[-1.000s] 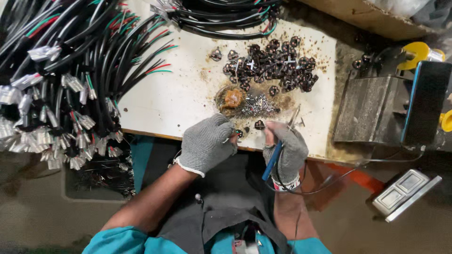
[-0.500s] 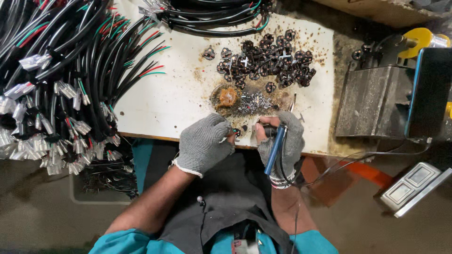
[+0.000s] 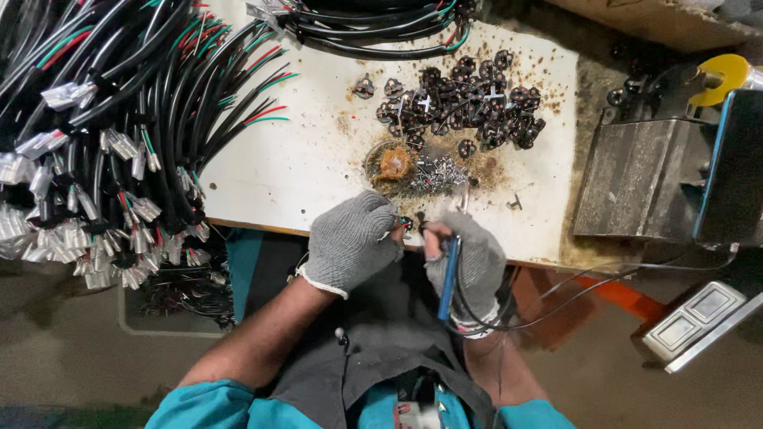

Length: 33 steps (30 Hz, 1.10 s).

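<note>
Left hand: the gloved left hand (image 3: 351, 245) is curled at the near edge of the table, fingertips pinched around a small dark part (image 3: 406, 225) that is mostly hidden by the glove.
Right hand: the right hand (image 3: 470, 266), in a fingerless grey glove, is closed around a blue-handled tool (image 3: 449, 270); the handle runs down across the palm toward the body, and its tip points up at the part in the other hand.
Where the two meet: both hands sit close together, nearly touching, right over the table edge, just below the small dish.
Cord: a thin black cord (image 3: 604, 274) runs from the right wrist off toward the right.
Table: a white table top (image 3: 302, 159), stained with brown specks.
Dish: a small round dish (image 3: 393, 164) with an orange-brown lump in it, just above the hands.
Metal bits: a little heap of shiny metal bits (image 3: 437, 170) lies touching the dish on its right.
Plug pieces: a pile of black plug pieces (image 3: 465, 107) lies further up the table.
Cables: bundles of black cables (image 3: 103, 119) with red, green and white ends hang over the left side.
Metal block: a grey metal block (image 3: 636, 179) stands at the right of the table.
</note>
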### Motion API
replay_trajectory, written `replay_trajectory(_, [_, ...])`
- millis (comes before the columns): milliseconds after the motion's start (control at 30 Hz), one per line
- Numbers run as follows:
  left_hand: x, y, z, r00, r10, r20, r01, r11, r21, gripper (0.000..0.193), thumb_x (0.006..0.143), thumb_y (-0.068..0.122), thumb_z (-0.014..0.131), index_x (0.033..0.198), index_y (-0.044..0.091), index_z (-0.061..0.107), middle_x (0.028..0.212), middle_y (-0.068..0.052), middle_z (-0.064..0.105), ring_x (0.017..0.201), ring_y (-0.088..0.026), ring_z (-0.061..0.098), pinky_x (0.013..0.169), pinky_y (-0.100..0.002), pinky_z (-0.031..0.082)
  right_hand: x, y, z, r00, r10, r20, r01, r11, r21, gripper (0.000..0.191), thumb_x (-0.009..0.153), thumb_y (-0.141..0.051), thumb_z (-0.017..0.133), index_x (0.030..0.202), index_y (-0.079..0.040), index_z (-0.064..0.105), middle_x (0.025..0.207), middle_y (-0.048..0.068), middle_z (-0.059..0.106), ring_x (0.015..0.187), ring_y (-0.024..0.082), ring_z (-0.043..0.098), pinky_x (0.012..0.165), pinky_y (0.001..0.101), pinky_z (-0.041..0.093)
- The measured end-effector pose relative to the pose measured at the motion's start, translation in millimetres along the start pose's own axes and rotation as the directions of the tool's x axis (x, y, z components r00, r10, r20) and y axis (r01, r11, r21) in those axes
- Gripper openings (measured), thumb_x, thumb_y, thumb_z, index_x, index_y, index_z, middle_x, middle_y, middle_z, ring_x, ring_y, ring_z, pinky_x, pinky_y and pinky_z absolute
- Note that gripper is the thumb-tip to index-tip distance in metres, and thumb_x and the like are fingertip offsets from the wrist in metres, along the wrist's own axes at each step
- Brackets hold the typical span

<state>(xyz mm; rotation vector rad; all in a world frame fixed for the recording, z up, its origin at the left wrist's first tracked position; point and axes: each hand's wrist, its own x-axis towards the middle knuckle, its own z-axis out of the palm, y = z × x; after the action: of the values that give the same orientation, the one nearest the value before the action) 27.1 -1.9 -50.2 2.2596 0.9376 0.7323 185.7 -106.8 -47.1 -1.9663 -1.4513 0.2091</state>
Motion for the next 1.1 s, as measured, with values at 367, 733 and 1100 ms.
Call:
replay_trajectory(367, [0, 0, -1, 0.999, -0.007, 0.035, 0.007, 1.000, 0.009, 0.016, 0.076, 0.020, 0.079, 0.084, 0.015, 0.067, 0.088, -0.006, 0.064, 0.076, -0.029, 0.067, 0.063, -0.042, 0.053, 21, -18, -9, 0.996, -0.075, 0.050, 0.082, 0.982, -0.169, 0.015, 0.087, -0.019, 0.080, 0.097, -0.018, 0.069, 0.085, 0.004, 0.071, 0.076, 0.028, 0.066, 0.074, 0.0408, 0.049])
replay_trajectory(733, [-9, -3, -3, 0.999, 0.008, 0.038, -0.005, 0.997, -0.076, 0.021, 0.077, 0.014, 0.078, 0.094, 0.013, 0.066, 0.099, -0.007, 0.066, 0.087, -0.030, 0.069, 0.071, -0.040, 0.055, 20, -15, -13, 0.929, -0.344, 0.136, 0.369, 0.893, -0.258, 0.022, 0.081, -0.015, 0.076, 0.102, -0.016, 0.071, 0.094, 0.008, 0.072, 0.088, 0.033, 0.066, 0.080, 0.0444, 0.050])
replay_trajectory(1100, [-74, -12, -50, 0.922, -0.290, 0.257, 0.346, 0.914, -0.210, 0.025, 0.082, 0.012, 0.080, 0.105, 0.008, 0.073, 0.088, -0.010, 0.069, 0.080, -0.027, 0.071, 0.068, -0.036, 0.057, 26, 1, -16, 0.969, -0.247, 0.020, 0.248, 0.966, -0.080, 0.010, 0.081, -0.015, 0.079, 0.085, -0.015, 0.070, 0.102, 0.005, 0.075, 0.096, 0.030, 0.069, 0.086, 0.0452, 0.048])
